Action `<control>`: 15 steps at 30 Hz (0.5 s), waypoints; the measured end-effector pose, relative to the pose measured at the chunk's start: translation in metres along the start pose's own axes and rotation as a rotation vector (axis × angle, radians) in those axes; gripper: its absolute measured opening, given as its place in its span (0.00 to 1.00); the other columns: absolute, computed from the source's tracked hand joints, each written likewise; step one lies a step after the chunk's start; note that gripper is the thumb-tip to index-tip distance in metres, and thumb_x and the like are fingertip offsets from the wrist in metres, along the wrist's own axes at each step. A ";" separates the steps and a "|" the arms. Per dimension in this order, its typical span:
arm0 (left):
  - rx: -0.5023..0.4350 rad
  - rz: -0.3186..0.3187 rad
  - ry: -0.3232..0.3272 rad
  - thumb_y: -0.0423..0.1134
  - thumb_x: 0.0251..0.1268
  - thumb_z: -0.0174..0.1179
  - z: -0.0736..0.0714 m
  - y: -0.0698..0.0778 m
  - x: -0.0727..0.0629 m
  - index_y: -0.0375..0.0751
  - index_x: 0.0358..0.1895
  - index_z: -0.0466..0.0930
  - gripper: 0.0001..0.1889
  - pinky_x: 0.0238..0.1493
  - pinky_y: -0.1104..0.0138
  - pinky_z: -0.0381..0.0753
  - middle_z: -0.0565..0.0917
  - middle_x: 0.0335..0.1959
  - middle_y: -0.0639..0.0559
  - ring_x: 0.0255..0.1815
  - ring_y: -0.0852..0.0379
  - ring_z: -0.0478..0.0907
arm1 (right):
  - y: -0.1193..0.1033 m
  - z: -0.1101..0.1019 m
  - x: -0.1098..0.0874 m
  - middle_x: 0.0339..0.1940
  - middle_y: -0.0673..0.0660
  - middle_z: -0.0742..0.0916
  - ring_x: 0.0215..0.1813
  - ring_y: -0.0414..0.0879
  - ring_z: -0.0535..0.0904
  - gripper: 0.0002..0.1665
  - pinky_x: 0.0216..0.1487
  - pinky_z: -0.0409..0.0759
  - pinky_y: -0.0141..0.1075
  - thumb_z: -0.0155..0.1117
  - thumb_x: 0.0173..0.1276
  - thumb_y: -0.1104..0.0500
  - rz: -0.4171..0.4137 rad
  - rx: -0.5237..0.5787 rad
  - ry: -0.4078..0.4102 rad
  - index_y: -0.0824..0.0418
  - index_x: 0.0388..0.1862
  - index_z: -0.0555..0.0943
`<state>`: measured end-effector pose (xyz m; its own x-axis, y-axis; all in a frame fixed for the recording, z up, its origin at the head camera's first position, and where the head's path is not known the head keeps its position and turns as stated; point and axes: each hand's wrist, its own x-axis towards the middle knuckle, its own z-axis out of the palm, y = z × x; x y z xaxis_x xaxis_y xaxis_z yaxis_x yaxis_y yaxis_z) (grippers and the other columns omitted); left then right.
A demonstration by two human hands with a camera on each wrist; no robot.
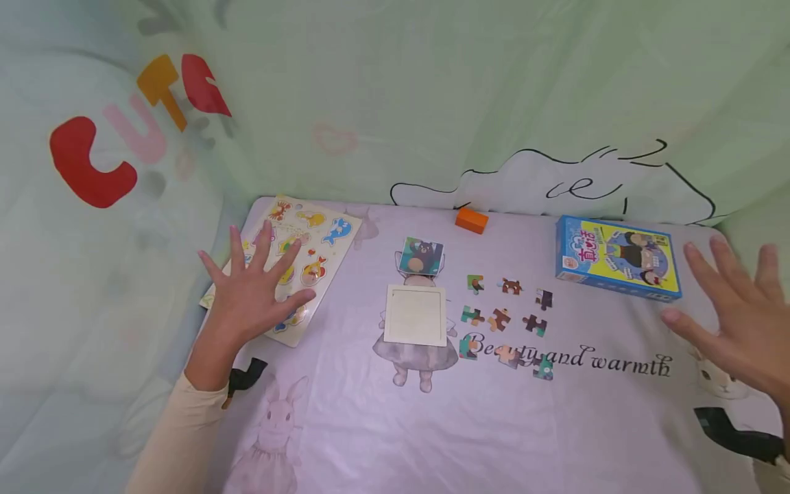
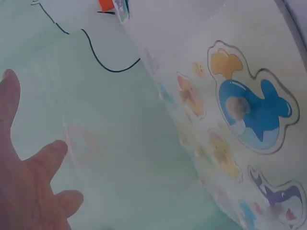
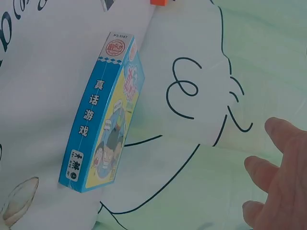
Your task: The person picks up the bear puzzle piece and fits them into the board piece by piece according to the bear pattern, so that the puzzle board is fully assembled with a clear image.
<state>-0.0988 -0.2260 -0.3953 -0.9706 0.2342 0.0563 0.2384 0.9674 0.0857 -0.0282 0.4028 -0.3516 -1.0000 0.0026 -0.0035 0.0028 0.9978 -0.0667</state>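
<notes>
My left hand (image 1: 249,295) is held with fingers spread over a wooden sea-animal peg puzzle board (image 1: 330,257), overlapping it in the head view. The left wrist view shows its blue whale piece (image 2: 254,112) close up. My right hand (image 1: 740,309) has its fingers spread too, beside a blue and yellow game box (image 1: 617,257), and holds nothing. Between the hands lies a square wooden puzzle frame (image 1: 415,315), with a picture card of a dark bear (image 1: 422,256) just behind it. Several loose jigsaw pieces (image 1: 500,320) lie in rows to the frame's right.
An orange block (image 1: 472,221) sits near the back edge of the table. The printed tablecloth (image 1: 432,439) covers the surface. A green curtain (image 1: 370,103) hangs behind, and a pale curtain with coloured letters (image 1: 92,165) is at the left.
</notes>
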 end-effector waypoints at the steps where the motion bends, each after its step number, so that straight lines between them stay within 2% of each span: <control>1: -0.015 0.002 -0.002 0.80 0.63 0.45 0.000 0.001 0.000 0.71 0.82 0.49 0.45 0.61 0.19 0.21 0.34 0.86 0.48 0.82 0.27 0.21 | 0.000 0.001 0.000 0.83 0.63 0.32 0.78 0.71 0.16 0.62 0.65 0.27 0.80 0.38 0.69 0.20 -0.004 0.000 0.002 0.55 0.84 0.31; 5: -0.081 0.013 -0.008 0.78 0.65 0.46 0.004 0.006 0.002 0.70 0.82 0.48 0.44 0.63 0.19 0.25 0.34 0.86 0.51 0.83 0.30 0.24 | -0.003 0.006 0.004 0.84 0.64 0.34 0.79 0.69 0.16 0.59 0.62 0.24 0.81 0.47 0.71 0.27 -0.040 0.028 -0.002 0.55 0.84 0.33; 7: -0.110 0.023 -0.008 0.77 0.65 0.46 0.008 0.012 0.004 0.70 0.82 0.48 0.44 0.65 0.20 0.27 0.35 0.86 0.53 0.84 0.32 0.26 | -0.006 0.009 0.007 0.84 0.65 0.36 0.80 0.68 0.17 0.58 0.63 0.20 0.78 0.50 0.72 0.32 -0.064 0.073 -0.019 0.54 0.85 0.33; 10: -0.157 0.048 -0.002 0.77 0.65 0.47 0.013 0.024 0.008 0.68 0.82 0.51 0.44 0.68 0.22 0.30 0.38 0.86 0.54 0.85 0.34 0.30 | -0.012 0.013 0.011 0.84 0.70 0.42 0.82 0.73 0.27 0.56 0.68 0.19 0.72 0.54 0.73 0.36 -0.092 0.154 -0.068 0.52 0.85 0.35; 13: -0.214 0.090 -0.007 0.75 0.66 0.48 0.021 0.040 0.014 0.65 0.81 0.56 0.43 0.72 0.25 0.36 0.43 0.86 0.54 0.86 0.37 0.35 | -0.022 0.014 0.019 0.82 0.75 0.50 0.77 0.84 0.44 0.56 0.70 0.36 0.77 0.56 0.73 0.36 -0.089 0.178 -0.136 0.47 0.85 0.36; 15: -0.277 0.120 -0.006 0.73 0.67 0.51 0.027 0.051 0.019 0.62 0.80 0.59 0.41 0.74 0.29 0.42 0.48 0.86 0.53 0.86 0.38 0.40 | -0.031 0.014 0.026 0.79 0.77 0.58 0.71 0.87 0.56 0.55 0.63 0.53 0.80 0.57 0.73 0.36 -0.103 0.178 -0.167 0.46 0.86 0.38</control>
<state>-0.1062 -0.1701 -0.4168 -0.9350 0.3463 0.0767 0.3506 0.8699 0.3469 -0.0538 0.3714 -0.3640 -0.9807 -0.1242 -0.1509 -0.0836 0.9646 -0.2500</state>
